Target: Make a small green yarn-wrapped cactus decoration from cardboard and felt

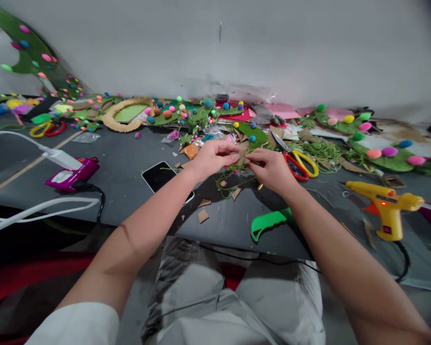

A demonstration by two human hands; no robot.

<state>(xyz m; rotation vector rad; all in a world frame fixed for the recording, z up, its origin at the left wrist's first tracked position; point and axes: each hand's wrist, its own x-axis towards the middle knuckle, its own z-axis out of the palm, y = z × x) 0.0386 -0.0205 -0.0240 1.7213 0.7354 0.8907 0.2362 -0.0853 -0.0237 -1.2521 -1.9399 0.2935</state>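
Near the middle of the table, my left hand [214,159] and my right hand [270,170] come close together, fingers bent and pinching. Between their fingertips is a small brown cardboard piece [242,157], with some green beside it; the fingers partly cover it. Green yarn [224,188] trails on the table just below. Scissors [301,164] with red and yellow handles lie right behind my right hand. A green-handled cutter [269,223] rests under my right forearm. My left forearm passes over a phone [160,176] with a dark screen.
At the right stands a yellow glue gun [384,201], its light lit red and its cord hanging down. A purple power strip [73,173] with a white plug sits at the left. Green felt shapes [391,155] with coloured pompoms, a yarn heap [319,151] and a tan ring [109,120] line the back.
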